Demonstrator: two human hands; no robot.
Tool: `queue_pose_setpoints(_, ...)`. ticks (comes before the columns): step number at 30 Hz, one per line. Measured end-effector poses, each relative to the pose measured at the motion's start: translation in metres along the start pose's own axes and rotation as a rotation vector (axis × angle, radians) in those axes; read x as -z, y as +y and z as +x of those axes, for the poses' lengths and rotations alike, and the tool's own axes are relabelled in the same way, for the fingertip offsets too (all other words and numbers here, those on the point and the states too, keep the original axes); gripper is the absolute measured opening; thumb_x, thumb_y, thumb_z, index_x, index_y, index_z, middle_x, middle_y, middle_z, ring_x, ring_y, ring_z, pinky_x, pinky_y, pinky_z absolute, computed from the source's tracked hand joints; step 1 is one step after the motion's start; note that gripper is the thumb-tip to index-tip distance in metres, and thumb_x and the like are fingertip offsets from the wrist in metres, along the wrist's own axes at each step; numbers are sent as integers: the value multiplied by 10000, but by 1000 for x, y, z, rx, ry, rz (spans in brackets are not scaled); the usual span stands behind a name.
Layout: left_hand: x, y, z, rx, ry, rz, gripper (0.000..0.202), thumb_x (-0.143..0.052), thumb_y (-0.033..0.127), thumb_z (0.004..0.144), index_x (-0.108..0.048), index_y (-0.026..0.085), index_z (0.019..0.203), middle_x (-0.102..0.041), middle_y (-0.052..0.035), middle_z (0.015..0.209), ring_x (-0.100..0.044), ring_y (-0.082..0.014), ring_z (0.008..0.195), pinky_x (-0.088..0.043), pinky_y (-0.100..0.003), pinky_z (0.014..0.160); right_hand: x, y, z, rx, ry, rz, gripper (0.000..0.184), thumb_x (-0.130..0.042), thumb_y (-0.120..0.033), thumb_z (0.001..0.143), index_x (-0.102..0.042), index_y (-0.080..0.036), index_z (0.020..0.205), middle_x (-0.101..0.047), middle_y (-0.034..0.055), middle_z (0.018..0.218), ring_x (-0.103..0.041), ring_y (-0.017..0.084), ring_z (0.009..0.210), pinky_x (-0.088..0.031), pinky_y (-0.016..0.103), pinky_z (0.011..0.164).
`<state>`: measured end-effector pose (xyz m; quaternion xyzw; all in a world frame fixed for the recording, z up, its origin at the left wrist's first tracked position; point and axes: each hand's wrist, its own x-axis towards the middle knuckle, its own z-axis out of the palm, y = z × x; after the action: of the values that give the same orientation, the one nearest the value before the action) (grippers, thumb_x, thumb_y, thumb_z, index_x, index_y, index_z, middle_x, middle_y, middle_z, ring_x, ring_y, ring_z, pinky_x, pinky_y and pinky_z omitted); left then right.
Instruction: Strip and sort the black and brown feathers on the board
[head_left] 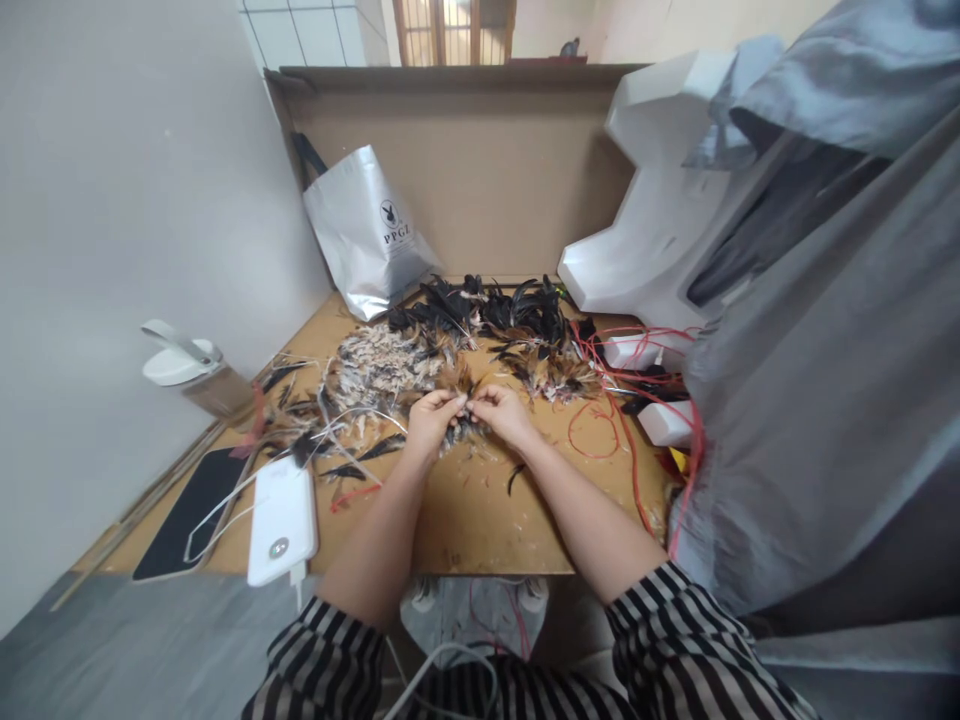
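My left hand (433,415) and my right hand (502,411) meet over the middle of a brown board (480,520), fingertips pinched together on a small bunch of dark and tan feathers (463,430). Behind the hands lie heaps of feathers: speckled pale ones (375,370) to the left, black ones (487,305) at the back, tan and black ones (555,375) to the right. Both forearms are bare, with striped sleeves pushed up.
A silver bag (367,235) leans at the back. Red string (622,400) tangles at the right by white blocks (666,422). A white power bank (281,520), a dark phone (191,510) and a lidded jar (191,372) sit left. Grey cloth (825,400) hangs right.
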<state>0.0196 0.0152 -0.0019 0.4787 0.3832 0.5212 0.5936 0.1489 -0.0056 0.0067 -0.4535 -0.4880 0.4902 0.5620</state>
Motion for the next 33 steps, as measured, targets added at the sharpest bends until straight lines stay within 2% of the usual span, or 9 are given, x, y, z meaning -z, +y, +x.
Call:
queue_pose_setpoints(3, 2, -1, 1, 5, -9, 31, 257, -728, 348, 574, -611, 131, 645, -556, 19, 542, -439, -52, 455, -338, -174, 449, 2, -4, -2, -27, -36, -27, 246, -707, -359, 564, -551, -173, 605, -570, -16, 489, -480, 98, 437, -338, 220, 451)
queue_pose_setpoints(9, -1, 1, -2, 82, -49, -100, 249, -738, 311, 552, -612, 124, 658, -553, 23, 536, -461, -52, 472, -365, -175, 487, 8, -8, -3, -29, -142, 10, 248, -694, -358, 606, -558, -152, 628, -562, -27, 491, -450, 72, 431, -316, 200, 456)
queue_pose_setpoints(13, -5, 2, -3, 97, 0, -113, 277, -749, 288, 538, -600, 131, 711, -567, 28, 549, -487, -53, 479, -372, -173, 494, 9, -1, 1, -32, -73, 52, 258, -698, -371, 603, -554, -160, 636, -538, -41, 486, -423, 68, 426, -300, 200, 453)
queue_pose_setpoints(17, -3, -2, -1, 123, -35, -52, 317, -756, 272, 518, -620, 126, 765, -609, 2, 584, -499, -60, 483, -370, -179, 494, 10, 3, 3, -14, 1, 54, 260, -702, -383, 588, -563, -166, 629, -519, -47, 485, -406, 70, 430, -290, 203, 450)
queue_pose_setpoints(24, 0, -2, -1, 95, -63, 90, 230, -749, 283, 533, -629, 134, 661, -590, 8, 525, -460, -61, 446, -349, -187, 469, 10, -1, 1, -44, -22, 67, 281, -702, -400, 595, -551, -165, 629, -498, -53, 473, -392, 67, 427, -270, 198, 446)
queue_pose_setpoints(30, -1, -3, -4, 86, -132, 37, 224, -747, 275, 552, -626, 136, 681, -597, 7, 539, -488, -63, 473, -367, -182, 493, 9, -5, -1, -45, -93, 109, 288, -693, -388, 603, -513, -164, 582, -482, -56, 453, -377, 62, 413, -254, 195, 442)
queue_pose_setpoints(33, -2, -6, -3, 75, -92, 33, 241, -742, 280, 561, -638, 135, 722, -614, -4, 566, -518, -74, 493, -390, -188, 508, 11, -1, 3, -40, -23, 102, 274, -685, -384, 605, -519, -167, 579, -469, -59, 445, -358, 63, 404, -249, 199, 437)
